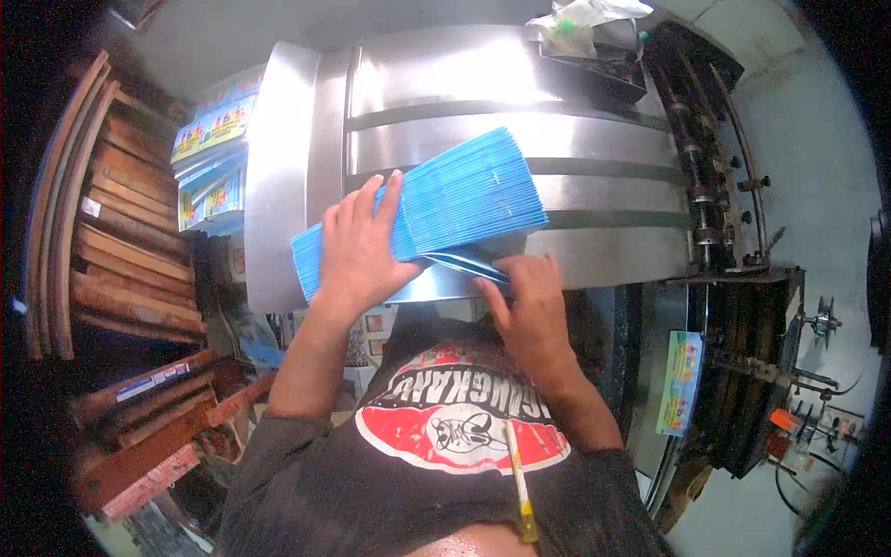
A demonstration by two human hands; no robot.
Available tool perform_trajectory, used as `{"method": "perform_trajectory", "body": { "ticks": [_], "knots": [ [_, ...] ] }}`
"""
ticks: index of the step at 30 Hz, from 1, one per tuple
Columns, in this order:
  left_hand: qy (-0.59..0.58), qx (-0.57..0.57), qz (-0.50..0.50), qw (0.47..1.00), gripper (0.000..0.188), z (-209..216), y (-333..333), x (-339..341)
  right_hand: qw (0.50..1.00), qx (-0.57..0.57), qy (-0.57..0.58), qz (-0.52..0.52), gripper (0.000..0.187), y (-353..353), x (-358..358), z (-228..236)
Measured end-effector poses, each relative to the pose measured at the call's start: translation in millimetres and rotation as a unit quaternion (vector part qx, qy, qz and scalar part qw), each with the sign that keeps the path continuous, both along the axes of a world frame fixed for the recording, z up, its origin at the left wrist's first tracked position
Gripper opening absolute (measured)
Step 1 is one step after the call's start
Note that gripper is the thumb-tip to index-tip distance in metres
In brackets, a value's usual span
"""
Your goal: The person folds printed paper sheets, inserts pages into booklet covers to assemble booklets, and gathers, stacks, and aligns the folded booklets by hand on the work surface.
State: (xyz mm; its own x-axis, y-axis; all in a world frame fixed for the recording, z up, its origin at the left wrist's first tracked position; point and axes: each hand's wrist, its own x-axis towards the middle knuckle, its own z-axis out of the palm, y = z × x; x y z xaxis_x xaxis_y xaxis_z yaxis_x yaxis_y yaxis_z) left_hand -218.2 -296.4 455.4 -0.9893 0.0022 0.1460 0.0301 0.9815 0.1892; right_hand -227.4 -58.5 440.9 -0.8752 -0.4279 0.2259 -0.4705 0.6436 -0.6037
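A thick row of overlapping blue paper sheets (464,190) lies slanted on a shiny metal surface, its many edges showing as fine lines. My left hand (357,237) lies across its left part, fingers over the far side and thumb at the near edge, gripping it. At the near edge, a few sheets (461,266) bend away from the row. The fingers of my right hand (529,292) are closed on the free end of these sheets. My right palm hides part of that end.
The metal table (288,186) has dark belts running across it. Printed colourful sheets (212,158) are piled at the left, beside wooden boards (135,213). Machine rollers (701,186) stand at the right. A plastic bag (580,32) sits at the back. A yellow cutter (522,483) hangs at my chest.
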Motion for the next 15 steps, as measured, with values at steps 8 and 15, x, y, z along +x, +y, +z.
{"method": "perform_trajectory", "body": {
  "ticks": [8,15],
  "knots": [
    [-0.03,0.003,0.013,0.999,0.108,2.1,0.1,-0.4,0.999,-0.009,0.029,-0.026,0.048,10.3,-19.8,11.2],
    [-0.022,0.003,0.01,1.0,0.107,1.8,0.1,-0.7,0.98,0.098,0.17,-0.039,0.039,25.4,-7.0,1.0]
  ]
}}
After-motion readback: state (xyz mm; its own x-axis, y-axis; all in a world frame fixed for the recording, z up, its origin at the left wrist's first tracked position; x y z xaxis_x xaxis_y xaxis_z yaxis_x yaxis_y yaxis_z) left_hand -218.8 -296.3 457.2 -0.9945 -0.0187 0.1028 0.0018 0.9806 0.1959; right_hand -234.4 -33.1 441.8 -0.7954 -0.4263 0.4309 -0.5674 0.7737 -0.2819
